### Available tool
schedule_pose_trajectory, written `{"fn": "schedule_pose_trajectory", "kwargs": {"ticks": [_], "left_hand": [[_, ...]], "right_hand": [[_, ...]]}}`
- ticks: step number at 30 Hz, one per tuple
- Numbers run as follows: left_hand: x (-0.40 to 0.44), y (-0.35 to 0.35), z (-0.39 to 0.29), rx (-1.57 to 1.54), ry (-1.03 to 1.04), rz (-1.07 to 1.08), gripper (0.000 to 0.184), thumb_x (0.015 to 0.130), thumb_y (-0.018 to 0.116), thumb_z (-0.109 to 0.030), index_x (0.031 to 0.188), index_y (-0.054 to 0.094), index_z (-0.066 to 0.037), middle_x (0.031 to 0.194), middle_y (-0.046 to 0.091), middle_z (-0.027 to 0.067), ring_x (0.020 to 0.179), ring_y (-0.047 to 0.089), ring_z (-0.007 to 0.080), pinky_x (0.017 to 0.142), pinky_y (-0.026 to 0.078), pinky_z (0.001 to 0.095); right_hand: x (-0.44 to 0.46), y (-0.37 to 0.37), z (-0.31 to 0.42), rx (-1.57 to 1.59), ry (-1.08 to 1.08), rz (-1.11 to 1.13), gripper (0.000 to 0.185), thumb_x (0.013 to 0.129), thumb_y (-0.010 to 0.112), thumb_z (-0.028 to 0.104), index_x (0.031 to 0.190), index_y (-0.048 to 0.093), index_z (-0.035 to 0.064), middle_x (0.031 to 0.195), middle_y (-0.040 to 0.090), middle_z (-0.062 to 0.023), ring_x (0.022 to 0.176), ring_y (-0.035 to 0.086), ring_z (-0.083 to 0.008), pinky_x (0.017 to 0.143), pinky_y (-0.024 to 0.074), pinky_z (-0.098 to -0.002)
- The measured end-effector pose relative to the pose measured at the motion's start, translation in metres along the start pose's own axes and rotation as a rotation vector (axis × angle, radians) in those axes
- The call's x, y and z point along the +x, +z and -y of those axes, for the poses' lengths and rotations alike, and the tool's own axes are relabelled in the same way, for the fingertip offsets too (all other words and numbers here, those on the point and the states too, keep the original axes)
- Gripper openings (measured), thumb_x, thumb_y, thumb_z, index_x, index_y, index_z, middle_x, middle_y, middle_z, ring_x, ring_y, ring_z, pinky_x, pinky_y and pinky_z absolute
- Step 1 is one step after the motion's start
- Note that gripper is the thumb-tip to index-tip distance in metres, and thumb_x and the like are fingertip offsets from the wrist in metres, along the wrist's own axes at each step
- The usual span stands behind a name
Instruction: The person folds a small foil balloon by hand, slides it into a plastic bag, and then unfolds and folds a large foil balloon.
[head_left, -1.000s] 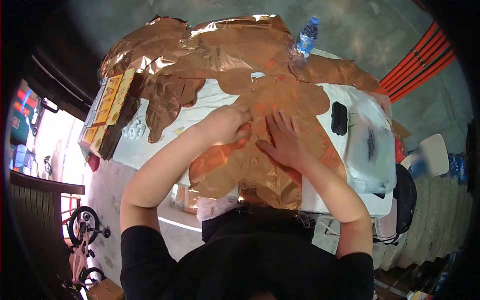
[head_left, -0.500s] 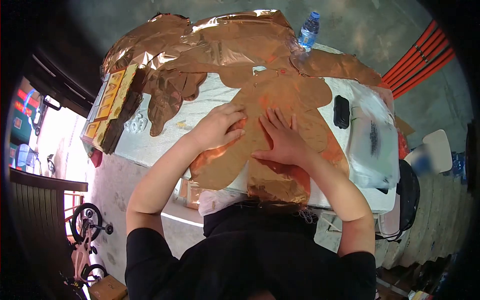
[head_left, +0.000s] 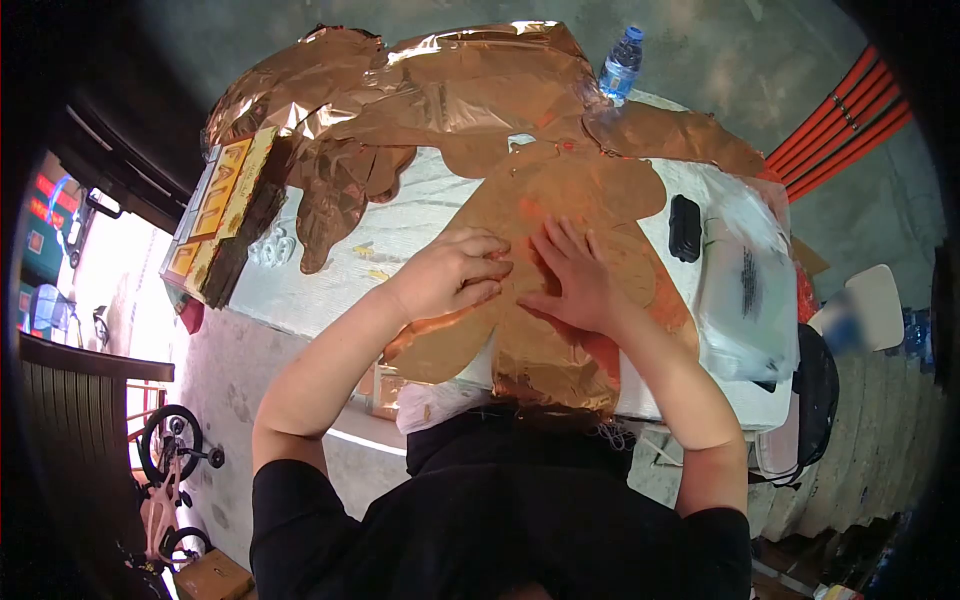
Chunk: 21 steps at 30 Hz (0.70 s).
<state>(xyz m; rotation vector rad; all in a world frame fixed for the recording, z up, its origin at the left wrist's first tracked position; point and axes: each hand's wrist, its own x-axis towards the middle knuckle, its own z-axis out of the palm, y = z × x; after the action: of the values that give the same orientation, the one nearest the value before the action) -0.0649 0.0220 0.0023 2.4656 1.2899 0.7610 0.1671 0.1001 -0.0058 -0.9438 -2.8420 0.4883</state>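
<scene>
Left of centre, left hand [head_left: 450, 275] curled over copper foil [head_left: 570, 190]; any pinch: can't tell. Foil mid-frame on tabletop [head_left: 400, 215]. Right hand [head_left: 582, 290] flat, fingers apart. Smoothing, seemingly; next move calls for light pressure.

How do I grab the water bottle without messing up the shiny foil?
Wrap your right hand around the middle of the bottle, below the blue cap. Coming from its right side looks best: the bottle seems to stand upright, its round body suits curled fingers, and the foil lies close by its bottom on the left.
</scene>
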Motion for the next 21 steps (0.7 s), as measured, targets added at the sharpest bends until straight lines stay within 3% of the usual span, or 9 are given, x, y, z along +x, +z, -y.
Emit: {"fn": "schedule_pose_trajectory", "kwargs": {"ticks": [9, 21], "left_hand": [[-0.001, 0.003, 0.001, 0.03, 0.028, -0.027, 0.029, 0.079, 0.068, -0.014, 0.107, 0.068, -0.005, 0.123, 0.058, 0.0111, 0.116, 0.051, 0.0302, 0.097, 0.043, 0.0386], [-0.001, 0.002, -0.002, -0.023, -0.022, -0.032, 0.031, 0.078, 0.07, -0.013, 0.107, 0.067, -0.004, 0.122, 0.059, 0.0127, 0.116, 0.052, 0.0304, 0.097, 0.043, 0.0385]], "right_hand": [[0.007, 0.016, 0.003, -0.1, 0.013, -0.114, 0.083, 0.084, 0.056, 0.056, 0.143, 0.033, 0.0028, 0.151, 0.026, -0.019, 0.142, 0.018, -0.0354, 0.114, 0.0081, -0.0527], [0.018, 0.014, 0.0, -0.117, 0.075, -0.063, 0.085, 0.085, 0.053, 0.058, 0.146, 0.027, 0.0051, 0.154, 0.02, -0.017, 0.144, 0.014, -0.0329, 0.113, 0.0084, -0.0553]]}}
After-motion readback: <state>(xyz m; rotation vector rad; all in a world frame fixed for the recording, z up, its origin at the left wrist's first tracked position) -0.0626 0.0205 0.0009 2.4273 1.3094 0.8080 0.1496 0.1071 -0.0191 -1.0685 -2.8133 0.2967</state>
